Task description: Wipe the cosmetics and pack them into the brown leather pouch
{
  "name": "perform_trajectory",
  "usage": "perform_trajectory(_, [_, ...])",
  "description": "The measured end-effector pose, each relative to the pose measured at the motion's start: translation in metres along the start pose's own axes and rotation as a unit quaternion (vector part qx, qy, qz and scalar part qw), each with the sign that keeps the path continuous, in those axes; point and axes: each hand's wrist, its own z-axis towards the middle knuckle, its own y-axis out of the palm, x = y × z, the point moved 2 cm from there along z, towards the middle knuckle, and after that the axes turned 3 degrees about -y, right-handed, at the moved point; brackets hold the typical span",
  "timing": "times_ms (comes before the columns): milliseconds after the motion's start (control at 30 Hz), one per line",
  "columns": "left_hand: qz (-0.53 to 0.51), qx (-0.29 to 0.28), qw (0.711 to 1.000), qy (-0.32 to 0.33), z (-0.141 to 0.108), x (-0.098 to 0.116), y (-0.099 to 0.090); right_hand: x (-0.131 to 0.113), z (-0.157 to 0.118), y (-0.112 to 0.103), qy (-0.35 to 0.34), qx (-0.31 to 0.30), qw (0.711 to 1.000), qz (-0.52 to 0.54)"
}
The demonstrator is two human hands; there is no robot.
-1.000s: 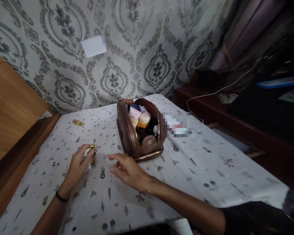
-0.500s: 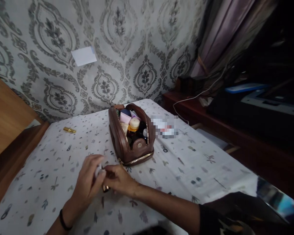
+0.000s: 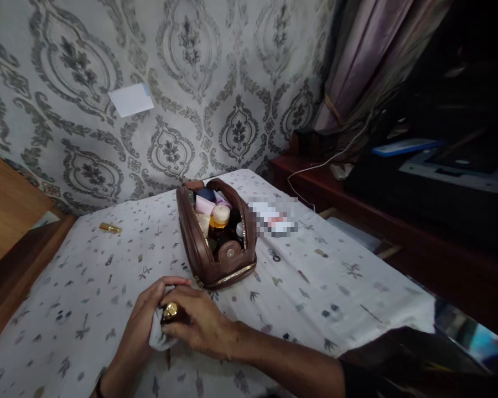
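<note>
My left hand [image 3: 138, 321] is curled round a pale grey-white cloth [image 3: 159, 338], just in front of the bag. Pressed against that cloth is a small dark thing with a shiny gold end [image 3: 171, 310], like a cosmetic tube or little bottle. My right hand [image 3: 209, 325] grips it between thumb and fingers, which hide most of its body. Beyond the hands stands a brown leather toiletry bag [image 3: 199, 265], unzipped. Inside are a jar with a cream lid [image 3: 221, 214], a pink tube [image 3: 205, 205] and several other cosmetics.
A gold tube [image 3: 110, 228] lies at the left on the patterned white tablecloth [image 3: 149, 243]. Right of the bag is a blurred-out packet [image 3: 276, 216]. A dark red wooden desk [image 3: 357, 226] with a white cable [image 3: 336, 160] borders the right side.
My right hand has turned and closed over the gold-ended thing, bringing it up against the cloth in my left hand. More of the cloth shows now. The view has shifted slightly.
</note>
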Motion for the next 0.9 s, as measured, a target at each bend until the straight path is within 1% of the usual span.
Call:
perform_trajectory(100, [-0.013,0.037,0.999,-0.002,-0.002,-0.004,0.007,-0.001,-0.002,-0.002,-0.024,0.043,0.999,0.010])
perform_trajectory(233, [-0.027,0.068,0.997,-0.009,0.000,-0.011,0.006,-0.011,-0.001,-0.009,-0.045,0.092,0.994,0.028])
perform_trajectory(367, [-0.073,0.107,0.991,-0.020,0.003,-0.019,0.000,-0.016,0.003,-0.013,-0.050,0.096,0.993,0.043])
perform_trajectory(500, [-0.078,0.116,0.990,-0.013,0.004,-0.018,-0.008,-0.008,0.003,-0.010,-0.046,0.082,0.995,0.035])
perform_trajectory(567, [-0.075,0.112,0.991,-0.022,0.004,-0.016,-0.012,-0.003,0.002,-0.008,-0.026,0.069,0.997,0.011])
perform_trajectory(633, [-0.064,0.108,0.991,-0.033,0.004,-0.014,-0.016,0.000,0.000,-0.005,0.010,0.051,0.998,-0.018])
perform_trajectory(733, [-0.038,0.120,0.992,-0.026,0.003,-0.013,-0.019,0.001,-0.001,-0.001,0.072,0.019,0.997,-0.023])
perform_trajectory(767, [-0.026,0.134,0.990,-0.021,0.003,-0.012,-0.019,0.002,-0.001,0.000,0.093,0.010,0.996,-0.006])
perform_trajectory(833, [-0.006,0.167,0.986,-0.019,0.004,-0.011,-0.020,0.004,0.000,0.002,0.131,0.004,0.989,0.062])
perform_trajectory(900, [-0.036,0.202,0.978,-0.026,0.006,-0.011,-0.022,0.009,0.001,0.004,0.165,0.010,0.974,0.154])
